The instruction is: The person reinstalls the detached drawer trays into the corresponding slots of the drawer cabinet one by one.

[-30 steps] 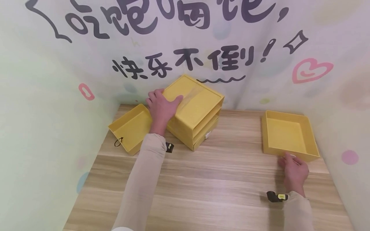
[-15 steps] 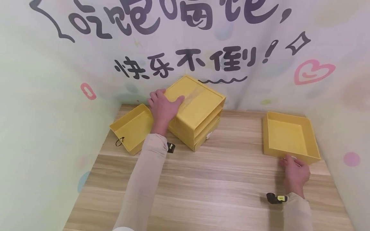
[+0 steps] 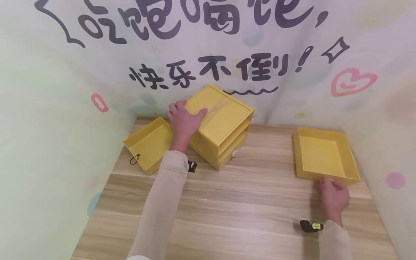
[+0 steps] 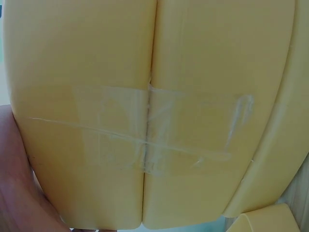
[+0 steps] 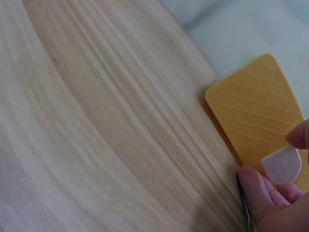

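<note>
Wood [image 3: 269, 159] stretches between cabinet [image 3: 224, 117] and right hand [image 3: 336, 199] pinching edge-side drawer [image 3: 321, 155]

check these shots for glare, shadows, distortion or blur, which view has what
Head view: a pale sheen on the table and a soft shadow beside the right hand; left wrist view: outer edges of the yellow drawer unit bow outward, probably lens distortion, with pale glints on the clear tape; right wrist view: the wall looks soft and out of focus.

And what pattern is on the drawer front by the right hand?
The drawer front has a crisscross grid, clearest in the right wrist view.
</note>
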Demonstrator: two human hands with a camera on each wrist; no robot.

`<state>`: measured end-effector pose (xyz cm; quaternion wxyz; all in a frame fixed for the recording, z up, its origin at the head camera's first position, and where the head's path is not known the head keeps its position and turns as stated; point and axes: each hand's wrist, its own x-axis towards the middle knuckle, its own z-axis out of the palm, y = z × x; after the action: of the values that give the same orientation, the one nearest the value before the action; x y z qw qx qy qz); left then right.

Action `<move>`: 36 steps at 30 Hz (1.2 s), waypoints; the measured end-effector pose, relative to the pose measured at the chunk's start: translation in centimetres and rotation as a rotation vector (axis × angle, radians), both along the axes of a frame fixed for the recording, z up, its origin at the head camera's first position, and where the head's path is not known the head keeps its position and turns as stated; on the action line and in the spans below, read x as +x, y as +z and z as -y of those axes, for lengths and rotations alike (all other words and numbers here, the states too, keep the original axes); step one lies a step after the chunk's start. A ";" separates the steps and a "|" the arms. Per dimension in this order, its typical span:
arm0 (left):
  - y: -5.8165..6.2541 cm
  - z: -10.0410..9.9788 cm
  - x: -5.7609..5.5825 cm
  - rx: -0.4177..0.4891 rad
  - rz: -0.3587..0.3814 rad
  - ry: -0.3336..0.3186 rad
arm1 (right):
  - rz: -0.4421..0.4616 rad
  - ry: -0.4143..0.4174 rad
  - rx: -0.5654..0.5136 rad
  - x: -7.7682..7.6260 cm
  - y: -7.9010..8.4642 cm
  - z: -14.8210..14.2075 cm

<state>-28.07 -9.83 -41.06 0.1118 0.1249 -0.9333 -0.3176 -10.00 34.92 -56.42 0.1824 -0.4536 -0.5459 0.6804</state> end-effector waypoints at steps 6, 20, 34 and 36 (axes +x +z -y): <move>0.2 -0.4 0.0 0.001 0.014 -0.002 | -0.005 -0.002 0.020 0.5 -0.2 -0.3; 0.3 -0.2 0.2 0.007 0.009 0.009 | -0.069 -0.014 0.051 0.2 1.0 -0.4; 0.3 -0.2 -0.1 -0.021 0.026 0.024 | -0.089 0.049 0.050 0.0 2.8 0.5; 0.3 -0.2 -0.1 -0.019 0.028 0.023 | -0.091 0.059 0.050 0.0 2.9 0.7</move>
<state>-28.15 -9.60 -40.74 0.1035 0.1388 -0.9362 -0.3059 -10.00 34.19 -53.54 0.1983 -0.4013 -0.5670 0.6915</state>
